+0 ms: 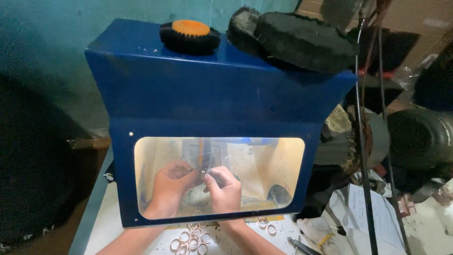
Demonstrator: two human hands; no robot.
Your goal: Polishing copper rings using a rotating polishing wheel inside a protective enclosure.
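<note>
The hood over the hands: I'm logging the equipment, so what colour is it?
Deep blue hood, with a clear window; the head view shows it.

Hood [188,94]: glossy blue painted metal, clear window. Buffing wheels [302,40]: matt, fuzzy black cloth. Rings [191,241]: shiny coppery metal.

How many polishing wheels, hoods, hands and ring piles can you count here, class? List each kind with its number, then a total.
Polishing wheels on top of the hood: 2, orange-centred wheel, dark wheel
Blue hood with window: 1
Hands behind the window: 2, left hand, right hand
Pile of thin metal rings: 1
Total: 6
</note>
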